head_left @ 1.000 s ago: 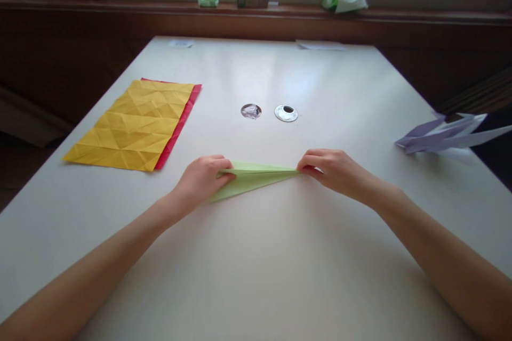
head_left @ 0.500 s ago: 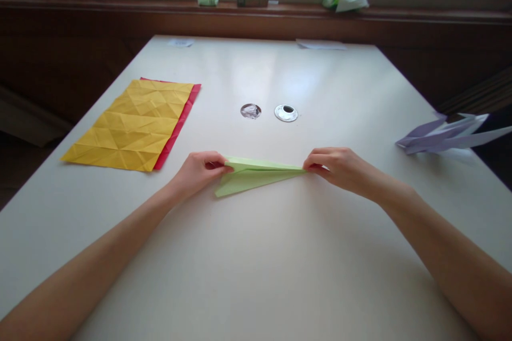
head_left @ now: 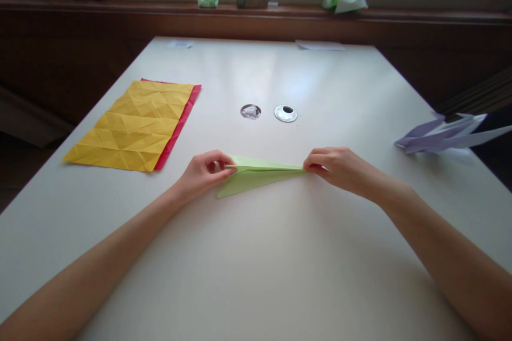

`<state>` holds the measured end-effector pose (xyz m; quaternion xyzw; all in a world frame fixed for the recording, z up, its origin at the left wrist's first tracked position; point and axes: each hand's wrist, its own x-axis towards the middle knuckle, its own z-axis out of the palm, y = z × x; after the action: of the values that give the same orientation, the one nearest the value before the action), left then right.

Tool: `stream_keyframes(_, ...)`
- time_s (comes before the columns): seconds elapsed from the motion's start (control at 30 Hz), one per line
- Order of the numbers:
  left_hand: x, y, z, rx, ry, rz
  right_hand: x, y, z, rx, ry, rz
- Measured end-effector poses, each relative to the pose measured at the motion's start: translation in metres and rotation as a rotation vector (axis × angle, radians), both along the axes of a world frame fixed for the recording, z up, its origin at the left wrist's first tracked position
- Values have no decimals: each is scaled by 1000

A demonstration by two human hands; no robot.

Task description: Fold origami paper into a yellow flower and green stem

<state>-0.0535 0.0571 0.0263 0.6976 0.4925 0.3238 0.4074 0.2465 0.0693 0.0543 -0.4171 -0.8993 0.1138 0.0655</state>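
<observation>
A folded sheet of light green paper (head_left: 254,177), shaped like a long paper plane, lies across the middle of the white table with its narrow tip to the right. At its wide end, my left hand (head_left: 206,171) pinches the upper folded layer between thumb and fingers. My right hand (head_left: 330,166) grips the pointed tip, whose very end is hidden under the fingers. A lower flap of the paper spreads toward me beneath the raised fold.
Creased yellow paper (head_left: 132,125) lies over a red sheet (head_left: 176,136) at the left. A folded purple paper piece (head_left: 440,136) stands near the right edge. Two round holes, one with a metal ring (head_left: 286,113), sit in the white table (head_left: 276,256). Small packets line the windowsill (head_left: 296,12).
My left hand has shifted slightly to the right with its fingers more arched, lifting the upper fold a little. My right hand has stayed at the tip.
</observation>
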Motion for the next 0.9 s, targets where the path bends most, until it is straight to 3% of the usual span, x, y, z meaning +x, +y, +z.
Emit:
stream_keyframes(0.3, 6, -5, -1, 87, -19, 128, -1, -1, 1, 15, -12, 3)
stream_keyframes(0.5, 7, -7, 2, 85, -41, 125, -1, -2, 0, 6, -21, -7)
stream_keyframes(0.63, 5, -4, 1, 141, -157, 306, 3, 1, 1, -38, 66, -96)
stream_keyframes(0.7, 2, 0, -2, 157, -206, 449, 3, 2, 3, -131, 200, -192)
stream_keyframes(0.77, 0, 3, -6, 139, -255, 529, -1, 2, 6, -327, 386, -287)
stream_keyframes(0.83, 1, 3, -7, 96, -310, 516, -11, -2, 6, -637, 602, -339)
stream_keyframes(0.9, 6, -1, -6, 9, -369, 402, -24, -11, 3, -925, 822, -365)
